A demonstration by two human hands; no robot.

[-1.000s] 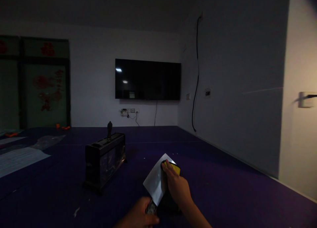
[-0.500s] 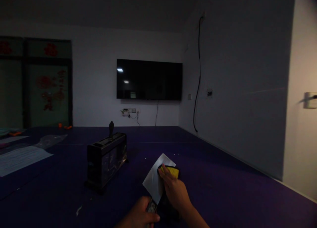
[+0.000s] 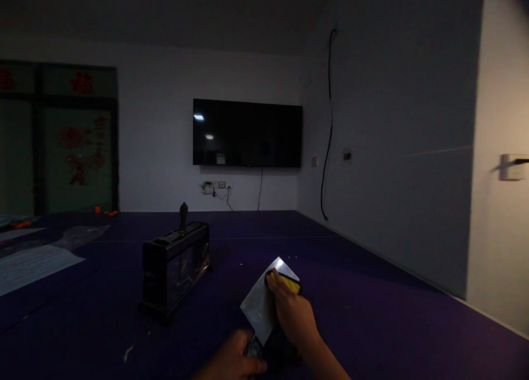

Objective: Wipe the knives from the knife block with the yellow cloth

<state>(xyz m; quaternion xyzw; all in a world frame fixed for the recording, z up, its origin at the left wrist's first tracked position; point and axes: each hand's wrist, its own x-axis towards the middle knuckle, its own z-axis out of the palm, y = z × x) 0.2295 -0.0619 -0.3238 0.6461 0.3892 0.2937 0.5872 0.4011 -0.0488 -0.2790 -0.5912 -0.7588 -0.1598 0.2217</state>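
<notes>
Fingers point(image 3: 278, 283) of both hands are bent closed on things, low in the frame's centre. From where I stand, a pale sheet point(image 3: 37, 267) lies at the left edge on the purple surface point(image 3: 372, 325); a black stand point(image 3: 165, 275) sits left of centre, a dark handle point(image 3: 183, 217) poking from its top. At bottom centre, the left hand point(image 3: 235, 357) wraps round the grip point(image 3: 253, 346) of a cleaver point(image 3: 258, 314), its broad blade slanting up and rightward. Just right, the right hand point(image 3: 295, 318), fingers together and nearly straight, holds a yellow-and-black cloth point(image 3: 291, 285) against the blade.
</notes>
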